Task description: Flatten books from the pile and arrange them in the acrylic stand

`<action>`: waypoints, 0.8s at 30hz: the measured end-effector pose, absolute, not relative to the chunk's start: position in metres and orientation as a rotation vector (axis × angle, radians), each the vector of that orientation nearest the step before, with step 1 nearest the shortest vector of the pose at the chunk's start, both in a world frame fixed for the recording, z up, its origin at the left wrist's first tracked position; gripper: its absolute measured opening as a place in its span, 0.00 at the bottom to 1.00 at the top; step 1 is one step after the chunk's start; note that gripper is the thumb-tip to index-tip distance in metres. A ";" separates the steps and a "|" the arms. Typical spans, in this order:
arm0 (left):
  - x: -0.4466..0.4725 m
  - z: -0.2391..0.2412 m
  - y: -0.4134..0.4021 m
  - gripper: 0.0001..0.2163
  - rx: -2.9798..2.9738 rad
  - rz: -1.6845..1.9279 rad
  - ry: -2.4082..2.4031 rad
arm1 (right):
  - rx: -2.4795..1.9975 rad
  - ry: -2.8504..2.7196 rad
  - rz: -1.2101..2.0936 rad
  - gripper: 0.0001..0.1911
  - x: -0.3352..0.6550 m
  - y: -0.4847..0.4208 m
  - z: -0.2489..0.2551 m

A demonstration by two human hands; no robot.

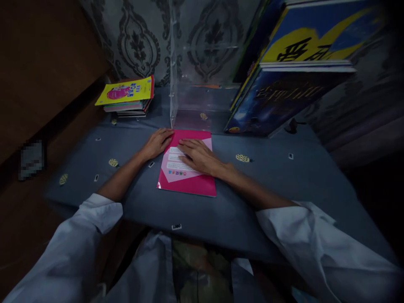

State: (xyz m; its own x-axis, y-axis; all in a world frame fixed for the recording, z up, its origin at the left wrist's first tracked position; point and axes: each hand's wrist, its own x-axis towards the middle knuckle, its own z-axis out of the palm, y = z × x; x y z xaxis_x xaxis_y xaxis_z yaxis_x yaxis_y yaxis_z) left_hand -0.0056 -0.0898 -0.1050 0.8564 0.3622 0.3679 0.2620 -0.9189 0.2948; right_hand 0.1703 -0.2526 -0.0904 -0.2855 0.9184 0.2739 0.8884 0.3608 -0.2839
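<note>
A thin pink book (189, 185) lies flat on the cloth-covered table in front of me, its lettering upside down from where I look. Across its upper middle rests my right hand (198, 155), palm down with the fingers stretched toward the left. My left hand (158, 143) lies flat at the book's upper left edge, fingertips touching its corner. Just behind the book stands a clear plastic book rack (173, 84). Several tall books (284, 97) lean upright in the rack's right part, the front one dark blue, with a yellow and blue one behind.
At the back left sits a stack of thin books (126, 94), a yellow one on top. A small dark object (293, 125) lies to the right of the rack. The grey-blue tablecloth (268, 176) carries pineapple prints. A patterned wall (139, 42) closes off the back.
</note>
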 end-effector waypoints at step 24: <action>-0.006 -0.105 -0.091 0.18 2.796 0.608 0.506 | -1.247 -2.422 0.294 0.19 0.123 -0.323 -0.087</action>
